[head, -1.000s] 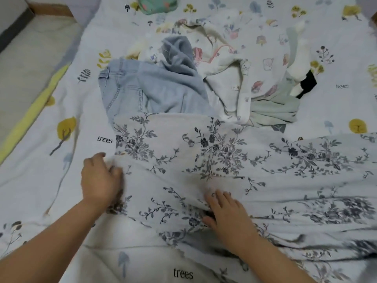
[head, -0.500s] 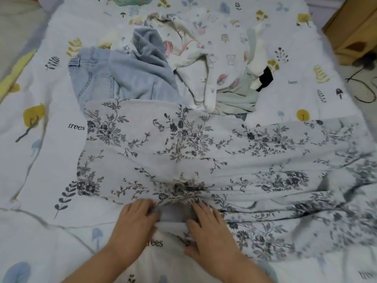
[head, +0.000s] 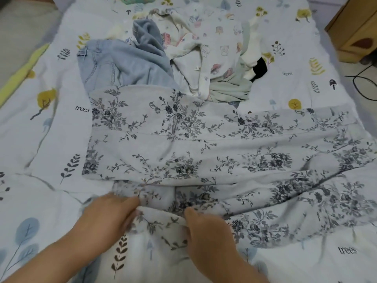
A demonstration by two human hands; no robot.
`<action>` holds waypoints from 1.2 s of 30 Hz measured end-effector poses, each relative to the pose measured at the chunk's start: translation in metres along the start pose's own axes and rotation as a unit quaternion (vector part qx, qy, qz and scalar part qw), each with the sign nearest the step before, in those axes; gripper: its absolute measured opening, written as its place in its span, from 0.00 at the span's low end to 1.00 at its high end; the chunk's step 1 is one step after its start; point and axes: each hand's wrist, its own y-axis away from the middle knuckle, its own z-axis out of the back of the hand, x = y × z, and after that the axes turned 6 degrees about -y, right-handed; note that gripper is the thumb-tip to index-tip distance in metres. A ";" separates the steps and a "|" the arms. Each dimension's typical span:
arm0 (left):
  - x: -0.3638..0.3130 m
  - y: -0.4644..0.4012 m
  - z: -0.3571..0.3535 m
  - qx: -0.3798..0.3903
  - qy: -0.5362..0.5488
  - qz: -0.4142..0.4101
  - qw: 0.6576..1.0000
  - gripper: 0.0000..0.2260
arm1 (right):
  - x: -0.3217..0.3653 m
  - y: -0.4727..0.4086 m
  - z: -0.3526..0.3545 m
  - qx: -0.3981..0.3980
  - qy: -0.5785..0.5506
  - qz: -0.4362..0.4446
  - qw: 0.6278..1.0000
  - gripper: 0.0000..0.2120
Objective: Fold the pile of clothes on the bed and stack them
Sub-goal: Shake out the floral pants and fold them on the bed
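Both hands grip the near edge of the floral garment. Left hand has fingers curled over a fold at the hem; right hand pinches the same fold from the other side, thumb on top. The fold sits between the two hands, bunched up. Rest of the garment spreads flat away from the hands and off to the right, covering most of the sheet. Behind it, touching its far edge: the pile, with jeans on the left, a printed top in the middle, mint cloth and a black item on the right. Sheet print reads "trees" in several spots. Wooden cabinet at far right.
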 end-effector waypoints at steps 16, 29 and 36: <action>0.038 -0.009 -0.077 0.136 -0.025 0.301 0.943 0.16 | -0.050 -0.048 -0.040 -0.108 0.019 -0.131 0.985 0.18; 0.111 0.016 0.044 0.044 0.273 0.285 0.918 0.08 | -0.014 -0.074 0.036 -0.171 -0.085 -0.059 0.980 0.12; 0.111 -0.040 -0.014 -0.128 0.217 0.431 0.866 0.24 | -0.007 -0.137 0.025 -0.235 -0.012 -0.155 0.960 0.24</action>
